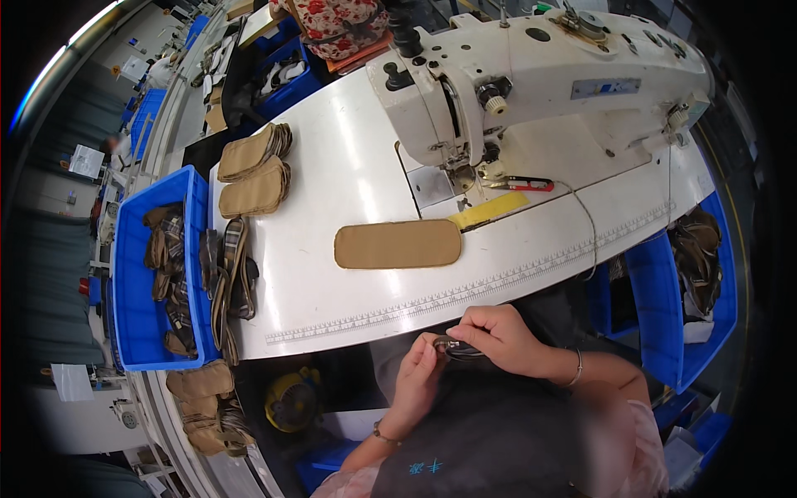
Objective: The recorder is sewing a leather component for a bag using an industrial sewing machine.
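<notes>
Below the table's front edge, my left hand [418, 373] and my right hand [505, 339] are close together. Between them they pinch a small dark strip-like piece [462, 352] with a shiny bit at one end. My fingers cover part of it, so its exact kind cannot be told. A tan oblong fabric panel [398, 244] with rounded ends lies flat on the white table [315, 290], beyond my hands. Farther off stands a white sewing machine [531, 83]. Beside its needle area lie red-and-black thread snips [529, 183] and a yellow strip [492, 210].
Two stacks of tan panels [255, 187] sit at the table's left. A blue bin [199, 249] of plaid and brown pieces stands beside them, with dark straps [237, 282] hanging over the table edge. More blue bins [664, 315] are at the right. A printed ruler [465, 292] follows the front edge.
</notes>
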A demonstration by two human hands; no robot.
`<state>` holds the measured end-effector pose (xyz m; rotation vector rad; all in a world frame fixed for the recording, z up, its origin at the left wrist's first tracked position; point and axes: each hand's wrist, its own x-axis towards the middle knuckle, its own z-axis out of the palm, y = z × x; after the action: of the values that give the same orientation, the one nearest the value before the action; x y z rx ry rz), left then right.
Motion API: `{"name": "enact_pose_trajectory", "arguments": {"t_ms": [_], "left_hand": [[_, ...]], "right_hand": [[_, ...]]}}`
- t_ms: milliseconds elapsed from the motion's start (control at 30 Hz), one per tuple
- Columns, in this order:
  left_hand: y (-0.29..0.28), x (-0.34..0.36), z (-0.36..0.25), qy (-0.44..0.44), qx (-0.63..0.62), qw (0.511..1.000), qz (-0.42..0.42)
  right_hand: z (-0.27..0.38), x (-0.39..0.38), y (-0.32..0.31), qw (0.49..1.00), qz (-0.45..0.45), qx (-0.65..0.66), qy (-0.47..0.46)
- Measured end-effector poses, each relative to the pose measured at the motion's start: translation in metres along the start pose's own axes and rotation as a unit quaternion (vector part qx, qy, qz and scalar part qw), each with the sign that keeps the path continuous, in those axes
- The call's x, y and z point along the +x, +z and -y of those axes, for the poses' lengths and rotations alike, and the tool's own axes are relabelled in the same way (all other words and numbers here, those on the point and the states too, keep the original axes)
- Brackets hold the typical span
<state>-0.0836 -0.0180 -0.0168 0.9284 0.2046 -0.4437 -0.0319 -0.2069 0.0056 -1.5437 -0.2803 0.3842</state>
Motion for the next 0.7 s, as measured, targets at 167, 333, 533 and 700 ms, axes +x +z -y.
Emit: {"name": "enact_pose_trajectory", "arguments": {"t_ms": [167,333,533,700], "left_hand": [[0.016,0.002,0.019,0.182,0.119,0.969,-0.120],[0.024,0.006,-0.023,0.229,0.313,0.913,-0.125],[0.057,0.022,-0.126,0.225,0.643,0.732,-0.011],[0.078,0.069,-0.175,0.202,0.709,0.669,0.101]], "right_hand": [[-0.004,0.001,0.021,0.994,-0.069,0.089,0.000],[0.004,0.006,0.024,0.994,-0.052,0.072,-0.071],[0.012,0.044,-0.034,0.837,-0.070,-0.412,-0.354],[0.003,0.078,-0.080,0.762,0.016,-0.576,-0.296]]}}
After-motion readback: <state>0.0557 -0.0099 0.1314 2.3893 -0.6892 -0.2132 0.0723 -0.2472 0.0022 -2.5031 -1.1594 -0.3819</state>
